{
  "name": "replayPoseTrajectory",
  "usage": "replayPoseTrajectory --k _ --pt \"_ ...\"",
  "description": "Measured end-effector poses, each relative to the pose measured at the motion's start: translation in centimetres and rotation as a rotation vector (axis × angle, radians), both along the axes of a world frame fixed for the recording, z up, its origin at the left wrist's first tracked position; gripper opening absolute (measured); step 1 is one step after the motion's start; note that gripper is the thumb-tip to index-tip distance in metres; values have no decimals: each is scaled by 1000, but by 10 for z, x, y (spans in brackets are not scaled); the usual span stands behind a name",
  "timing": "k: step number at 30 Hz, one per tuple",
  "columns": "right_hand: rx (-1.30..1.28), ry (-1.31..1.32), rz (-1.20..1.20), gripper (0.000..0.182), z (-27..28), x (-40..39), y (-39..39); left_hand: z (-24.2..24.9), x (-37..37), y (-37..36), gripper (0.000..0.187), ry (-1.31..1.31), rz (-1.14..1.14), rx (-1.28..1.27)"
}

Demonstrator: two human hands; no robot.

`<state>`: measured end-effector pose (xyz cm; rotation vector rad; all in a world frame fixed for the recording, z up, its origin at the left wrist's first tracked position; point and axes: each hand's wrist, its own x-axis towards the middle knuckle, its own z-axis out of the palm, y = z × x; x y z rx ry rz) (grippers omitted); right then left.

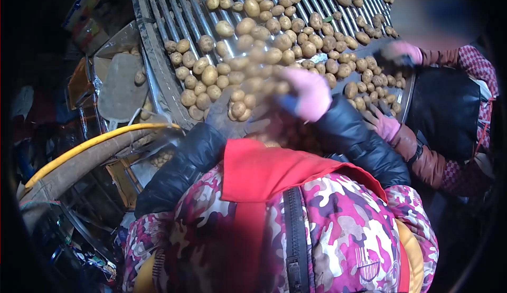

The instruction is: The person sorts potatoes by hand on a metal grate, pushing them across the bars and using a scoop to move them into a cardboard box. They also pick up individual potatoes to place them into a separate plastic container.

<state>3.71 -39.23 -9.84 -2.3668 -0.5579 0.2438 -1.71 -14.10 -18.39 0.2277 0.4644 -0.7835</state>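
Note:
Potatoes (209, 75) lie in a dense layer at the near end of a sloping metal roller grate (177, 16). My right hand (306, 95), in a pink glove with a dark blue palm side, is over the near potatoes and smeared by motion. Beside it, several potatoes are blurred too. My left hand (219, 114), in a dark glove, is low at the left edge of the pile, next to a small cluster of potatoes (240, 106). Its fingers are mostly hidden by potatoes and shadow, so I cannot tell what it holds.
At the right, a co-worker's two gloved hands (388, 126) (401, 54) are among the potatoes. A yellow hose (100, 139) curves along the left beside a thick brown pipe (79, 158). A grey panel (125, 87) stands left of the grate's frame.

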Motion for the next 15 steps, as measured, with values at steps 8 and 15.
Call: replayPoseTrajectory --k 8,15 --pt "14 -42 434 38 16 -26 36 10 -6 -4 65 127 -30 61" --pt "-83 -126 -212 35 -23 72 -40 28 -1 -11 46 111 -11 227"
